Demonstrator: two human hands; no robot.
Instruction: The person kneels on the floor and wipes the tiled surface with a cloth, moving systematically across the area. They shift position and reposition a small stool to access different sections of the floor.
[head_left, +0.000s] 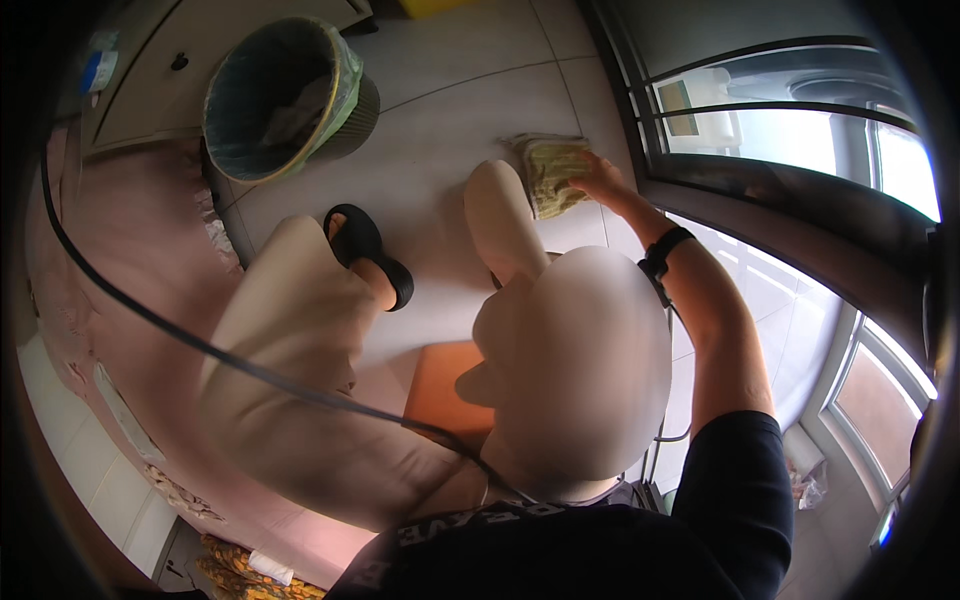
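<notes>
My right hand (601, 182), with a black band on its wrist, grips the right edge of a folded yellow-green cloth (553, 174). The cloth lies on the grey tiled floor (472, 101), close to the dark frame of a glass door. My left hand is out of view. Below me are my bent legs in beige trousers (277, 345), one foot in a black slipper (365, 247). Part of an orange, flat-topped object (442, 382) shows beneath me.
A waste bin (367, 105) with a green liner stands at upper left, beside a pale cabinet (142, 90). Pink fabric (135, 217) covers something along the left. A black cable (187, 337) crosses the view. The dark-framed glass door (750, 172) runs along the right.
</notes>
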